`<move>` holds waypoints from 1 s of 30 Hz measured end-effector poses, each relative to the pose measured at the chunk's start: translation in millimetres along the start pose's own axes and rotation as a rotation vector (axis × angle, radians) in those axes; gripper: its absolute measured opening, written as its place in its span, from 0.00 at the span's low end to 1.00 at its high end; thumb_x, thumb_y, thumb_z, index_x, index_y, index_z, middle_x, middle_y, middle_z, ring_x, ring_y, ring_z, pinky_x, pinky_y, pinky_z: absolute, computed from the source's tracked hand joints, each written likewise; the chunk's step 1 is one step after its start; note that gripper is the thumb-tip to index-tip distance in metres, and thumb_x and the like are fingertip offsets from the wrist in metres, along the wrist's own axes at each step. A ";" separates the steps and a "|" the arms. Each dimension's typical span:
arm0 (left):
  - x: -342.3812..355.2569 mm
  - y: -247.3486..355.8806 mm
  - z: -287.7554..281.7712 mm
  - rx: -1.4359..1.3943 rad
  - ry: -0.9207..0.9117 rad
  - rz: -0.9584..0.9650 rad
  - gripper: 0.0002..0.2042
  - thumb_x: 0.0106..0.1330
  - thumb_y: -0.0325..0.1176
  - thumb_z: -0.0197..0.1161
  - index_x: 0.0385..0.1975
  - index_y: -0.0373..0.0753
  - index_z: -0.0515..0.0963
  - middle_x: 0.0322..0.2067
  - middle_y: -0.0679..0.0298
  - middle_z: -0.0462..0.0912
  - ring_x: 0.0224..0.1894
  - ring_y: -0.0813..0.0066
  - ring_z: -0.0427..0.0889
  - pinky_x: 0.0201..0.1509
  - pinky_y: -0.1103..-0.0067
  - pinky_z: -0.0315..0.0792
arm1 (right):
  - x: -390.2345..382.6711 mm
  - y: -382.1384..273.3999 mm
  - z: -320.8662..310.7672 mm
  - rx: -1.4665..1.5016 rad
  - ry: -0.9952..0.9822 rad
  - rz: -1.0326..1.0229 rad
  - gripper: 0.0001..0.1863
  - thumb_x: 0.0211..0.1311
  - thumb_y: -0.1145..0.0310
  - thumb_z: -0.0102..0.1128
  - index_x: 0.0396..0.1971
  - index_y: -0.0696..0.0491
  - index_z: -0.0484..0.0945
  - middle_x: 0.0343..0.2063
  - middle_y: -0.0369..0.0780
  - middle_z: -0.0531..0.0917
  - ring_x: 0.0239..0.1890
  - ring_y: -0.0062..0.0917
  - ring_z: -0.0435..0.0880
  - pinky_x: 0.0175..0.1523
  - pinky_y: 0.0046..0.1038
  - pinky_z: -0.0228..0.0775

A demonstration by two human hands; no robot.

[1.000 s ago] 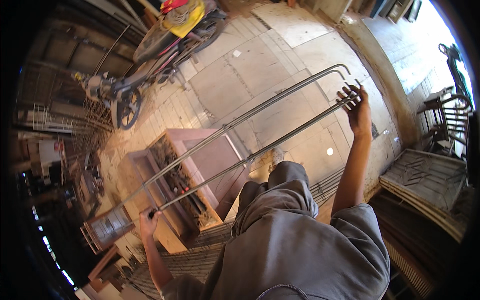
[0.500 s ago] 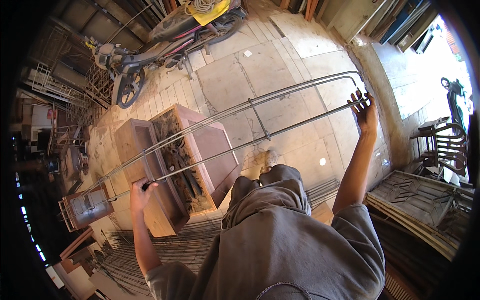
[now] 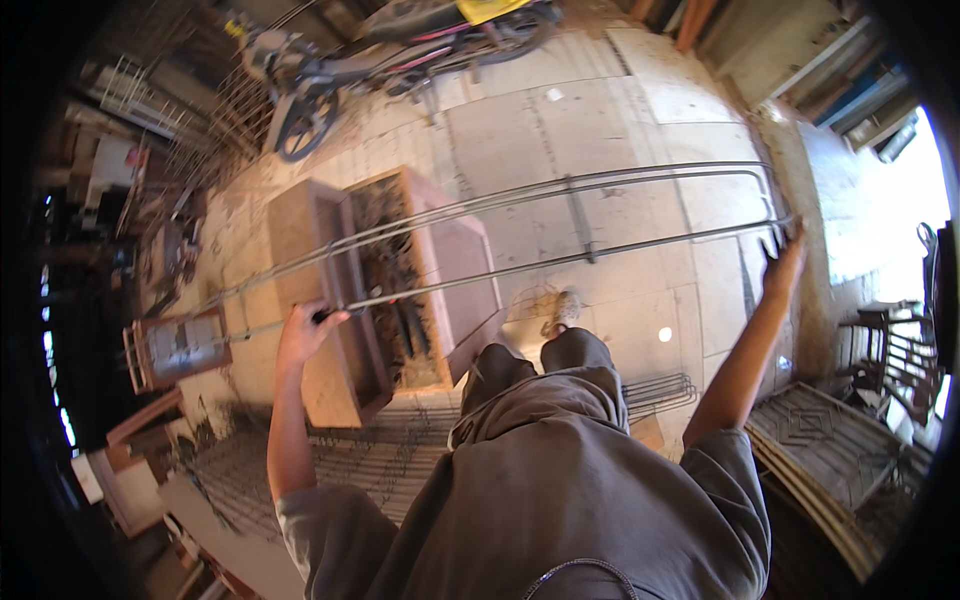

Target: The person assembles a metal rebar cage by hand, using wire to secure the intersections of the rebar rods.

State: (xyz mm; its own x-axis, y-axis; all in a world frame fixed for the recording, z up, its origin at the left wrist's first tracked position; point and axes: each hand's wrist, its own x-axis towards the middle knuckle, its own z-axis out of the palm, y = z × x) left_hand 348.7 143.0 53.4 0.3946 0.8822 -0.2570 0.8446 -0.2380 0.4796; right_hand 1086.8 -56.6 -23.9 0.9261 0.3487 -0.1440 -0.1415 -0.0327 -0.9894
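A long, narrow frame of bent metal rods (image 3: 480,277) with short cross bars stretches across in front of me. My left hand (image 3: 302,335) is closed around its near rod, thumb along the bar. At the bent right end, my right hand (image 3: 786,262) holds the near corner of the frame, its fingers partly curled and blurred. Beneath the frame's left half lies an open wooden box (image 3: 440,270) with dark debris and tools inside. Beside that box, a second open wooden box (image 3: 318,385) stands under my left hand. The frame's far left end passes over a small tray-like box (image 3: 185,350).
A motorcycle (image 3: 400,55) stands at the back left. Several thin metal rods (image 3: 380,450) lie on the floor near my legs. To the right are a stack of framed metal grilles (image 3: 830,450) and a wooden chair (image 3: 895,350). Boards (image 3: 855,80) lean at the back right.
The view has turned, so the rod frame appears more level and the right hand lower. Both hands stay at the same places on the frame.
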 end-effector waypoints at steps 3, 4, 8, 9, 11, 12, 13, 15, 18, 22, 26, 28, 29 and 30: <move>3.8 14.7 -11.3 0.067 -0.084 -0.137 0.30 0.54 0.57 0.71 0.32 0.28 0.82 0.23 0.50 0.80 0.27 0.68 0.78 0.35 0.71 0.72 | -61.1 -16.1 9.5 -0.085 0.183 -0.154 0.37 0.66 0.54 0.59 0.64 0.63 0.58 0.61 0.52 0.69 0.60 0.38 0.74 0.58 0.36 0.72; 3.5 12.3 -11.8 0.091 -0.093 -0.133 0.31 0.54 0.59 0.70 0.33 0.28 0.83 0.25 0.49 0.82 0.30 0.64 0.81 0.38 0.70 0.74 | -89.7 -14.4 18.5 -0.122 0.236 -0.223 0.29 0.68 0.58 0.56 0.59 0.63 0.64 0.56 0.51 0.73 0.54 0.37 0.79 0.56 0.36 0.74; 10.2 25.1 -21.4 0.198 -0.207 -0.136 0.36 0.54 0.65 0.65 0.38 0.28 0.83 0.34 0.45 0.85 0.40 0.52 0.85 0.48 0.66 0.76 | -204.4 38.2 29.3 -0.360 0.069 -0.464 0.16 0.71 0.68 0.52 0.51 0.62 0.71 0.45 0.46 0.79 0.42 0.30 0.82 0.50 0.32 0.75; 7.9 23.6 -22.0 0.202 -0.177 -0.101 0.36 0.54 0.66 0.64 0.37 0.29 0.83 0.32 0.46 0.85 0.39 0.52 0.85 0.46 0.66 0.76 | -238.2 54.4 39.4 -0.364 -0.041 -0.521 0.11 0.71 0.72 0.49 0.48 0.60 0.74 0.42 0.44 0.80 0.39 0.27 0.82 0.48 0.31 0.75; 9.6 15.0 -18.2 0.208 -0.124 -0.004 0.36 0.54 0.67 0.63 0.34 0.30 0.84 0.28 0.47 0.85 0.36 0.52 0.85 0.44 0.65 0.76 | -311.7 87.9 66.1 -0.388 -0.285 -0.347 0.08 0.69 0.73 0.51 0.45 0.57 0.76 0.39 0.40 0.82 0.39 0.24 0.82 0.42 0.25 0.74; 12.2 11.7 -17.2 0.201 -0.137 0.040 0.35 0.54 0.68 0.62 0.32 0.32 0.85 0.25 0.49 0.84 0.34 0.51 0.84 0.41 0.65 0.76 | -343.3 100.5 86.1 -0.622 -0.420 -0.361 0.09 0.67 0.74 0.54 0.45 0.58 0.76 0.38 0.42 0.82 0.39 0.26 0.83 0.42 0.26 0.75; 16.9 8.3 -17.0 0.193 -0.151 0.087 0.35 0.54 0.68 0.61 0.30 0.34 0.85 0.21 0.50 0.83 0.31 0.51 0.84 0.39 0.64 0.76 | -382.2 103.0 113.8 -0.622 -0.570 -0.151 0.11 0.64 0.75 0.57 0.45 0.58 0.76 0.39 0.45 0.82 0.39 0.31 0.83 0.42 0.30 0.75; 19.1 1.2 -13.1 0.211 -0.112 0.168 0.33 0.55 0.69 0.59 0.25 0.38 0.86 0.16 0.53 0.80 0.26 0.51 0.82 0.36 0.62 0.75 | -448.4 116.0 165.6 -0.615 -0.784 -0.296 0.10 0.60 0.73 0.61 0.42 0.56 0.77 0.38 0.46 0.81 0.39 0.39 0.83 0.42 0.36 0.75; 21.9 -2.8 -10.2 0.135 -0.063 0.285 0.34 0.55 0.71 0.57 0.22 0.39 0.85 0.15 0.54 0.79 0.25 0.52 0.83 0.35 0.63 0.76 | -517.1 139.0 237.3 -0.484 -1.009 -0.470 0.07 0.60 0.73 0.60 0.39 0.52 0.78 0.38 0.45 0.80 0.38 0.46 0.81 0.41 0.39 0.75; 17.6 -5.0 -7.2 0.158 -0.046 0.250 0.36 0.54 0.72 0.57 0.22 0.36 0.83 0.23 0.47 0.82 0.32 0.52 0.85 0.38 0.63 0.77 | -550.7 169.6 337.2 -0.621 -0.831 -0.635 0.18 0.55 0.74 0.61 0.48 0.56 0.73 0.46 0.54 0.77 0.40 0.53 0.79 0.43 0.49 0.73; 17.0 -7.7 -1.6 0.099 0.005 0.268 0.36 0.51 0.71 0.60 0.23 0.35 0.83 0.25 0.47 0.83 0.32 0.53 0.85 0.36 0.63 0.76 | -523.2 224.7 387.5 -0.917 -0.674 -0.375 0.20 0.63 0.62 0.55 0.51 0.57 0.72 0.37 0.56 0.80 0.37 0.52 0.82 0.43 0.51 0.72; 15.3 -10.6 3.6 0.078 0.075 0.298 0.35 0.50 0.70 0.61 0.23 0.35 0.83 0.25 0.47 0.83 0.32 0.53 0.85 0.36 0.64 0.76 | -514.2 238.4 387.0 -0.916 -0.630 -0.528 0.20 0.63 0.60 0.52 0.49 0.57 0.74 0.28 0.56 0.83 0.34 0.53 0.82 0.40 0.53 0.71; 13.5 -14.4 5.3 0.063 0.090 0.312 0.35 0.50 0.70 0.61 0.22 0.34 0.83 0.24 0.47 0.83 0.31 0.52 0.85 0.36 0.63 0.77 | -510.5 234.9 384.4 -0.929 -0.667 -0.624 0.19 0.62 0.60 0.53 0.49 0.55 0.75 0.30 0.56 0.83 0.34 0.53 0.82 0.40 0.53 0.71; 14.4 -17.6 6.1 0.048 0.104 0.330 0.36 0.50 0.71 0.61 0.21 0.34 0.83 0.23 0.47 0.83 0.29 0.50 0.84 0.35 0.63 0.77 | -508.4 232.2 381.9 -0.940 -0.699 -0.718 0.18 0.62 0.60 0.54 0.48 0.53 0.76 0.31 0.56 0.83 0.34 0.53 0.82 0.40 0.53 0.71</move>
State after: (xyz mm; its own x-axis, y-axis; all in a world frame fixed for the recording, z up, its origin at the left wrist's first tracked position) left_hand 341.7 157.3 36.1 0.6124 0.7905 -0.0060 0.6944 -0.5343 0.4820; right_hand 449.6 116.2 -173.3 0.2874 0.9439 0.1625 0.8367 -0.1648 -0.5223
